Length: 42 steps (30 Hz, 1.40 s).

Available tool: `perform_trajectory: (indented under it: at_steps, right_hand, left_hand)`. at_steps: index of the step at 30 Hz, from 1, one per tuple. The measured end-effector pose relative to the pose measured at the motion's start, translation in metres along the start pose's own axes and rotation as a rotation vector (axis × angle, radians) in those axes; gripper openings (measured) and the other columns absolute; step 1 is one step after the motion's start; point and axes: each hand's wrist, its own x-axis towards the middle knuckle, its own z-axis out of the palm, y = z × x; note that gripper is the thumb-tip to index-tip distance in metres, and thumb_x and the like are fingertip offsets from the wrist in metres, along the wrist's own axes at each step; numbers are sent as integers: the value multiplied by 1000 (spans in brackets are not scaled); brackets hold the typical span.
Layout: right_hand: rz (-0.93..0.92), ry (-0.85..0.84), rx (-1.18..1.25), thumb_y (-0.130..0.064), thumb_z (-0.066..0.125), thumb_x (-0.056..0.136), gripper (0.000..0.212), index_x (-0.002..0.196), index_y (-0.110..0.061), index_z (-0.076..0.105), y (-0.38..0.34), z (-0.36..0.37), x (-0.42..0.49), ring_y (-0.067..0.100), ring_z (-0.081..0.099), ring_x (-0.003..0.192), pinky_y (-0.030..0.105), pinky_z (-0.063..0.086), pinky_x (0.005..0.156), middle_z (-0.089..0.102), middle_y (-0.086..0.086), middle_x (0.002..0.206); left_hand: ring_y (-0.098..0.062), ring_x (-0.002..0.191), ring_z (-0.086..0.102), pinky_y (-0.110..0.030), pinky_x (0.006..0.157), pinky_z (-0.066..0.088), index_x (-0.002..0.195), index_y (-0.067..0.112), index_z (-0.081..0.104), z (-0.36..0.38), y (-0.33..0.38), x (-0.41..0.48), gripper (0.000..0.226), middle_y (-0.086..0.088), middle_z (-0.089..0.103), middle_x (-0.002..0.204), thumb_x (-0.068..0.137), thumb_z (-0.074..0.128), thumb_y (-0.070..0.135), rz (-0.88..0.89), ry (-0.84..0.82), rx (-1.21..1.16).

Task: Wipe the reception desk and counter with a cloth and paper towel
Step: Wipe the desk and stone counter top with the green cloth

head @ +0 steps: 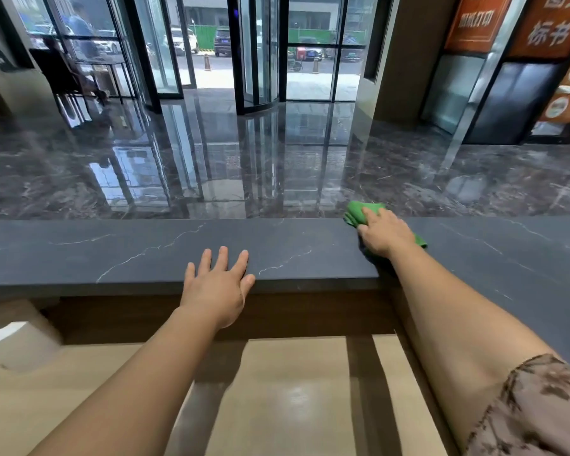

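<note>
Head view: green cloth (359,213) at the counter's (112,255) far edge, under the right hand (384,236).
That hand grips it bunched; the left hand (216,284) lies flat, empty, on the near edge. Best: even pressure, overlapping strokes.

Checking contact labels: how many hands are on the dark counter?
2. The left hand lies flat on the counter near its front edge, centre; the right hand grips the green cloth at the far edge, further right.
</note>
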Motion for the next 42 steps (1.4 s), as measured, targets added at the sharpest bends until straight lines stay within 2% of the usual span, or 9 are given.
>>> perform_trajectory:
  at_steps: [4, 10, 14, 21, 26, 28, 32, 34, 42]
  right_hand:
    - [158, 22, -6, -31, 32, 98, 56, 152, -22, 19, -18, 3, -15, 33, 16, 145, 44, 16, 117, 15, 18, 159]
    - [-283, 12, -18, -37, 27, 103, 54, 154, -25, 14, -132, 21, -72, 30, 7, 149, 44, 8, 120, 8, 14, 161]
    - [-401, -40, -10, -39, 27, 104, 54, 155, -28, 12, -122, 13, -80, 25, 6, 149, 41, 8, 119, 7, 9, 162]
    - [63, 19, 3, -37, 31, 101, 55, 153, -22, 21, 29, -3, -58, 30, 23, 144, 42, 24, 115, 24, 13, 157]
    - [338, 20, 18, -32, 31, 99, 57, 153, -21, 17, 53, -2, -67, 32, 16, 145, 45, 17, 118, 17, 16, 158]
    - [306, 0, 28, -33, 30, 100, 58, 154, -23, 13, 35, -2, -72, 31, 8, 148, 45, 10, 119, 8, 15, 161]
    - [-62, -24, -18, -39, 27, 103, 55, 155, -29, 11, 10, 1, -81, 25, 5, 150, 41, 5, 120, 5, 10, 162]
    - [-123, -53, -13, -40, 27, 104, 55, 155, -29, 10, 23, -1, -72, 24, 4, 150, 40, 5, 120, 4, 8, 163]
    - [120, -65, 20, -39, 27, 102, 57, 155, -27, 9, 96, -8, -15, 29, 5, 149, 43, 9, 120, 4, 12, 162]
  left_hand:
    - [-31, 148, -12, -49, 120, 0, 153, 32, -8, -4, 4, 2, 56, -5, -9, 162, 103, 14, 44, -8, -32, -1]
    - [-32, 148, -11, -50, 120, 0, 153, 31, -6, -3, 5, 1, 56, -6, -9, 162, 103, 14, 43, -20, -25, -23]
    - [-32, 148, -8, -50, 120, 3, 153, 30, -4, -2, 4, 1, 56, -7, -5, 162, 102, 15, 45, -8, -1, -20]
    - [-25, 149, 4, -44, 120, 10, 153, 19, 15, -14, 41, 3, 55, -9, 9, 161, 102, 27, 35, 177, 34, -3]
    - [-23, 149, 0, -42, 120, 4, 154, 19, 10, -8, 93, -1, 56, -7, 4, 162, 102, 25, 36, 407, 27, -4]
    - [-22, 149, 0, -41, 121, 3, 154, 18, 10, -6, 113, 3, 56, -7, 4, 162, 103, 25, 35, 465, 43, 7]
    - [-20, 149, 9, -41, 121, 6, 152, 13, 19, -5, 162, 6, 56, -5, 15, 160, 100, 31, 31, 536, 86, 22]
    - [-20, 145, 20, -41, 120, 9, 147, 9, 31, -7, 176, 8, 53, -7, 27, 156, 98, 35, 30, 522, 100, 54]
    - [-24, 122, 51, -41, 120, 14, 121, 11, 57, -22, 195, 17, 35, -9, 55, 131, 98, 33, 23, 458, -12, 119]
